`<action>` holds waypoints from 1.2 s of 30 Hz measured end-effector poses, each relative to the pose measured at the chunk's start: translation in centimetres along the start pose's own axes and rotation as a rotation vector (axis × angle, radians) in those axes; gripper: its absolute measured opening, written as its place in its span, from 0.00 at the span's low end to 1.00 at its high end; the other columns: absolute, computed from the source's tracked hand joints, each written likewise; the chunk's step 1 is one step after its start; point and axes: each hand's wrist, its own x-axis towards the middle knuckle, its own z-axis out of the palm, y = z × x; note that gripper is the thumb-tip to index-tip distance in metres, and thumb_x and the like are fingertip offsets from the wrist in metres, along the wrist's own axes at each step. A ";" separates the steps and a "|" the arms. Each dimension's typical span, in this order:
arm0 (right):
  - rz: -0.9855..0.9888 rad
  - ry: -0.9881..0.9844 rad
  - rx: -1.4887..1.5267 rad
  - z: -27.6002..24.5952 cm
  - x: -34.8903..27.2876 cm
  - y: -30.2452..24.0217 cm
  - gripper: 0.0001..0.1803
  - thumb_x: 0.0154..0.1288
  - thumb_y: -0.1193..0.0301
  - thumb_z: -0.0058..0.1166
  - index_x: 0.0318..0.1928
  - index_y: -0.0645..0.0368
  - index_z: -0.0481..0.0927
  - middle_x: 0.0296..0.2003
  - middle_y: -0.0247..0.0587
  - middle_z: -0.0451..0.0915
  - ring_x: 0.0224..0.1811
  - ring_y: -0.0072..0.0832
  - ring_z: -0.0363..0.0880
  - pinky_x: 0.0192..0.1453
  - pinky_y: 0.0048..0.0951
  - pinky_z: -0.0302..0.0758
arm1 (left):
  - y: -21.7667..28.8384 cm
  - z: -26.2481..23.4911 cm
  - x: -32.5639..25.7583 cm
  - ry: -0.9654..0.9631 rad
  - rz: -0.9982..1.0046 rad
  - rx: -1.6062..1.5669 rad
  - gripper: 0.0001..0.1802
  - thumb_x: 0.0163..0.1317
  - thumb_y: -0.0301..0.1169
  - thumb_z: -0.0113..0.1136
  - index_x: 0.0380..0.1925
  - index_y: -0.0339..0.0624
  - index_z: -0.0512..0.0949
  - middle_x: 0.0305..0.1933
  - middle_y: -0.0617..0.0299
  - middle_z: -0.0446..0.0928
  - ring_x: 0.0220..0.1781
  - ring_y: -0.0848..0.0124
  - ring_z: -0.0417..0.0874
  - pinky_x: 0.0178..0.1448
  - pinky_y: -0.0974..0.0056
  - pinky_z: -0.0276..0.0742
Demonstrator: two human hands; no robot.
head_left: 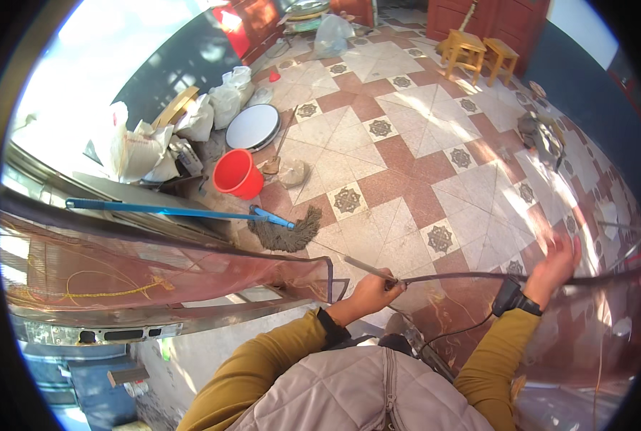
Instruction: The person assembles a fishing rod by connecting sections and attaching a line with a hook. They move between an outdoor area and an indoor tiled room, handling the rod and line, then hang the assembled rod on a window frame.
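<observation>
My left hand (369,296) is closed, its fingers wrapped round a thin grey rod (363,266) that points up and to the left. At the same fingertips begins a dark strip (464,276), which runs rightward like the hem of a sheer reddish mesh sheet (442,316). Smeared by motion, my right hand (554,264) is raised at that strip farther right; whether its fingers grip it cannot be made out. A black band with a box-shaped device (508,296) sits on my right wrist, and a thin black cable hangs from it.
At left, a brown mesh screen (177,276) hangs by a metal frame. Beyond it lie a blue-handled mop (288,231), a red bucket (238,174), a round white-topped object (253,127) and white sacks (144,151). Wooden stools (465,54) stand far right on the patterned tile floor (406,194).
</observation>
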 end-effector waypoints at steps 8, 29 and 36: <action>0.245 -0.353 -0.379 9.7 8.9 13.4 0.13 0.62 0.75 0.51 0.48 0.58 0.73 0.39 0.35 0.75 0.35 0.26 0.76 0.36 0.26 0.72 | 0.8 -10.1 12.1 0.472 -0.297 -0.715 0.24 0.68 0.48 0.51 0.25 0.36 0.74 0.23 0.64 0.73 0.28 0.74 0.72 0.36 0.68 0.67; 0.668 -1.178 -1.163 42.4 15.6 41.5 0.13 0.61 0.73 0.51 0.48 0.59 0.77 0.39 0.35 0.77 0.31 0.24 0.77 0.30 0.23 0.73 | -7.2 -38.9 28.0 0.949 -0.031 -1.207 0.13 0.65 0.33 0.47 0.29 0.35 0.74 0.31 0.56 0.74 0.35 0.62 0.77 0.48 0.58 0.72; 0.261 -2.014 -0.603 67.2 6.7 43.9 0.19 0.56 0.80 0.57 0.51 0.58 0.78 0.44 0.35 0.76 0.38 0.20 0.77 0.39 0.22 0.75 | -0.4 -42.9 35.7 1.008 0.031 -1.260 0.15 0.66 0.38 0.45 0.29 0.37 0.72 0.28 0.59 0.70 0.38 0.63 0.72 0.49 0.58 0.68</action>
